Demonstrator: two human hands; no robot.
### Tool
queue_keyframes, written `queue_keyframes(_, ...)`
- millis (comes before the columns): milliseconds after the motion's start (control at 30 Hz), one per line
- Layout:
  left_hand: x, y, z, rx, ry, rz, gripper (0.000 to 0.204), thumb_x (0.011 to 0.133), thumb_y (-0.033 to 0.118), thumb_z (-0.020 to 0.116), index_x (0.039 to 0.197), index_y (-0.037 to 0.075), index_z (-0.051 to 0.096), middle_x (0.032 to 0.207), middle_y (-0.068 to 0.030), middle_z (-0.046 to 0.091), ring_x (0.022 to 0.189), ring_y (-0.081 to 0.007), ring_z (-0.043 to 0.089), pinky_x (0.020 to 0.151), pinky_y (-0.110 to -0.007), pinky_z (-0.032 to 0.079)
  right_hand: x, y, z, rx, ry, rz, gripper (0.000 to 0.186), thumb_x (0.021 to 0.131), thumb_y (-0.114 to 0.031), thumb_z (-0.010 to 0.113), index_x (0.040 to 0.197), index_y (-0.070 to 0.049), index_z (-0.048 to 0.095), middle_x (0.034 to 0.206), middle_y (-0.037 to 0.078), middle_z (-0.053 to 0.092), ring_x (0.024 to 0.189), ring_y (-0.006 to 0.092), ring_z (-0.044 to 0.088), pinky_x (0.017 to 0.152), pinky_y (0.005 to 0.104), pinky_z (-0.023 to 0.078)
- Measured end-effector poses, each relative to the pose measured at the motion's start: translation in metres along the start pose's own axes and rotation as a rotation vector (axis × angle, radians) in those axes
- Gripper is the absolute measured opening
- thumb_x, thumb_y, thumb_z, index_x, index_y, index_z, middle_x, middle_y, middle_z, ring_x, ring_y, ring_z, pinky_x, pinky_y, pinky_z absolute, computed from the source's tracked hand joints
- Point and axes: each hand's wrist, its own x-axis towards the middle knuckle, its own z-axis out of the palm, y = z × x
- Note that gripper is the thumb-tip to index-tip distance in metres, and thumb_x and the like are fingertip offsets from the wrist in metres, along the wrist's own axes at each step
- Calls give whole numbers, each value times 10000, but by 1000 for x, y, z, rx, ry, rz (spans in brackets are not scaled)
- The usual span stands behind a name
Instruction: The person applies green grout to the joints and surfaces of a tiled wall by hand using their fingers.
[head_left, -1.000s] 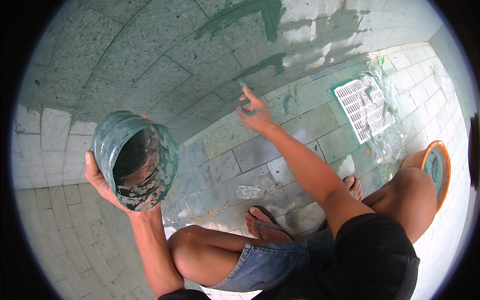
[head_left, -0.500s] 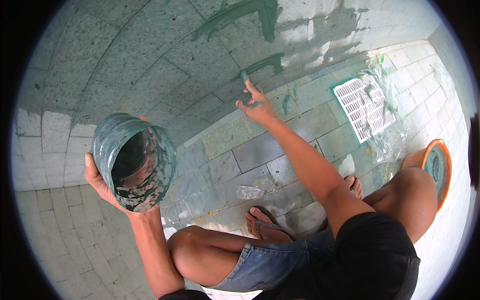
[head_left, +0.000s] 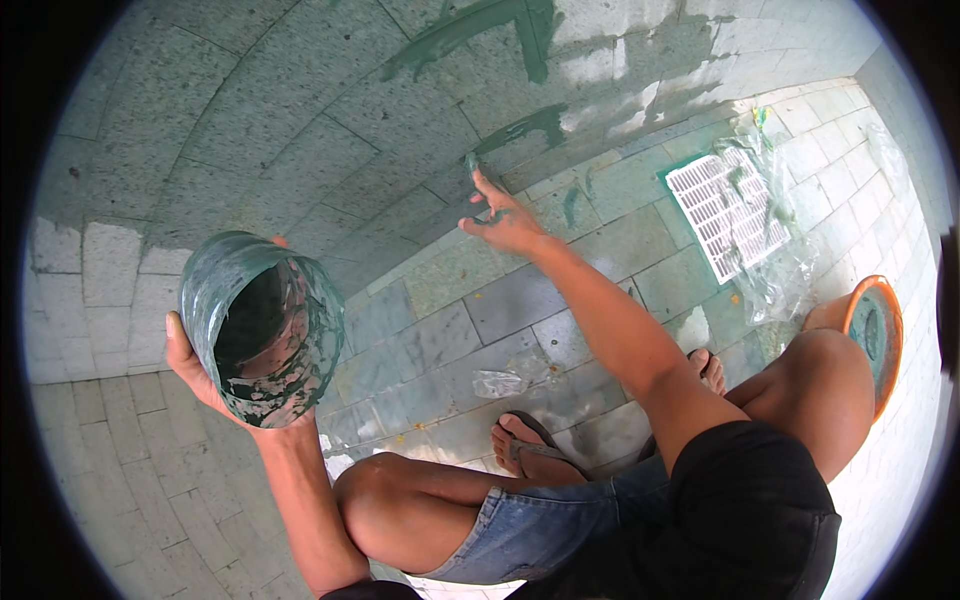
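My left hand [head_left: 203, 383] is wrapped round a tub [head_left: 222, 275] smeared with green paste, its mouth tilted toward me and dark inside. More green paste clings in patches to its inner wall. My right hand [head_left: 508, 228] reaches to the foot of the tiled wall [head_left: 290, 110], index finger stretched out and thumb apart. Green paste coats that fingertip, which is at a joint between the wall tiles. Just right of it, a wet green smear [head_left: 535, 124] follows the joint; a thicker green band [head_left: 537, 50] marks the wall higher up.
On the tiled floor [head_left: 515, 305] at right, a white slotted grate [head_left: 722, 215] lies partly under clear plastic sheeting [head_left: 785, 265]. An orange bucket [head_left: 888, 300] with greenish contents stands beside my right knee. A plastic scrap [head_left: 497, 384] lies near my sandalled foot [head_left: 530, 445].
My right hand has slid a little left and down along the wall joint. The tub in my left hand has shifted slightly left.
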Motion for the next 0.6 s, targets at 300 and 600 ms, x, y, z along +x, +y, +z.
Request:
queue_keyframes(300, 3, -2, 0, 40, -27, 20, 628, 897, 465, 527, 1222, -73, 534, 1188, -260, 596, 1128, -436, 568, 946, -522, 501, 15, 17, -41, 90, 455, -11, 973, 834, -263, 714, 1544, -96, 71, 1150, 88, 558, 965, 221, 546, 898, 351, 460)
queue_keyframes(600, 2, -10, 8, 38, 51, 22, 586, 889, 471, 539, 1179, -38, 566, 1156, -226, 614, 1081, -393, 596, 928, -509, 512, -2, -14, -1, -138, -43, 99, 925, 846, -347, 688, 1546, -203, 101, 1246, 73, 560, 1116, 264, 558, 979, 386, 435)
